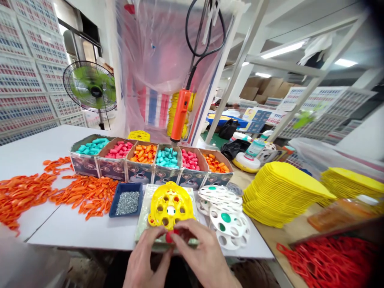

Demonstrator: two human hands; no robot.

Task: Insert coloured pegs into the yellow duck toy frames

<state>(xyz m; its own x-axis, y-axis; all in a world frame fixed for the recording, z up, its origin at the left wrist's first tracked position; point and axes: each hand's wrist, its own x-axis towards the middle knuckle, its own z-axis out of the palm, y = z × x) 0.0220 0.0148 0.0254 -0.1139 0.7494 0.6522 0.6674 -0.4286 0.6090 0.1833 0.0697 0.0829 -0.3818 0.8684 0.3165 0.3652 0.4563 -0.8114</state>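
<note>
At the near edge of the yellow round plastic part, my left hand and my right hand meet, fingers pinched. A small red plastic piece shows between their fingertips; its exact shape is partly covered. The yellow part has several round holes and a white centre, and it lies on a pale fixture board. Left of the board stands a dark blue tray of small metal screws. White discs with holes, some with green centres, are stacked on the right.
Behind the board runs a row of cardboard bins with teal, pink and orange pieces. An orange electric screwdriver hangs above them. Orange parts lie left. Yellow plates and red strap-like parts are at right. A fan stands behind.
</note>
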